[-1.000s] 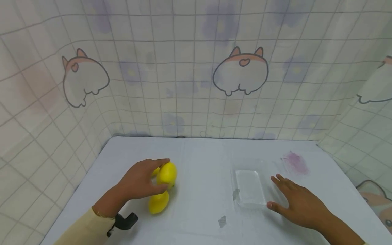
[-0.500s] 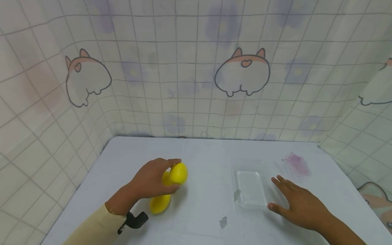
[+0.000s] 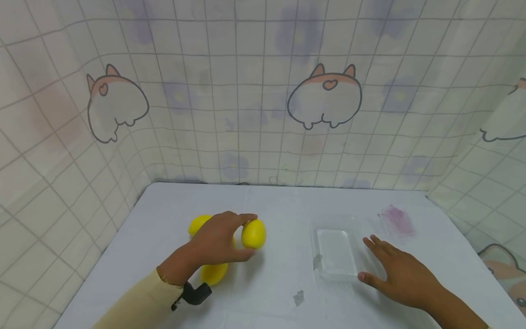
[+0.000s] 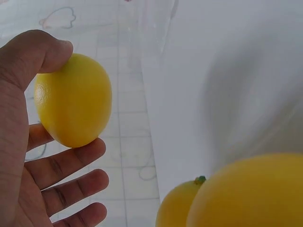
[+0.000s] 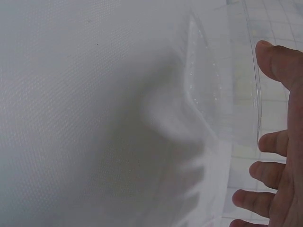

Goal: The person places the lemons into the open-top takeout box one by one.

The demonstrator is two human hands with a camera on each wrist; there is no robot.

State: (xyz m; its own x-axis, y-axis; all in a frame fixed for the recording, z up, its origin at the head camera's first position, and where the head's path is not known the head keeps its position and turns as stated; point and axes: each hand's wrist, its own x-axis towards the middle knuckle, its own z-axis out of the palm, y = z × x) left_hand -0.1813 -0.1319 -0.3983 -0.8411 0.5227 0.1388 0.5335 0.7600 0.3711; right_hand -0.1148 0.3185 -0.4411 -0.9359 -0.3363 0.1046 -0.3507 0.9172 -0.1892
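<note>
My left hand (image 3: pixel 219 237) pinches a yellow lemon (image 3: pixel 254 234) between thumb and fingertips, raised above the white table. In the left wrist view, the thumb lies on one end of the held lemon (image 4: pixel 78 101), a finger on the other. Another lemon (image 3: pixel 198 224) sits behind the hand and one more (image 3: pixel 213 274) in front, both partly hidden by it. A clear plastic container (image 3: pixel 337 251) stands right of centre. Beside its right wall is my right hand (image 3: pixel 404 276), fingers spread and holding nothing. The thumb is at the container's rim; whether it touches, I cannot tell.
A grey tape piece (image 3: pixel 299 298) lies on the white table (image 3: pixel 279 219) in front of the container. A pink stain (image 3: pixel 396 219) marks the back right. Patterned curtains (image 3: pixel 255 100) border the back and sides. A black device (image 3: pixel 197 293) sits at my left wrist.
My left hand has carried the lemon to the right, away from the other lemons, so the rear one shows again. My right hand and the container have stayed in place.
</note>
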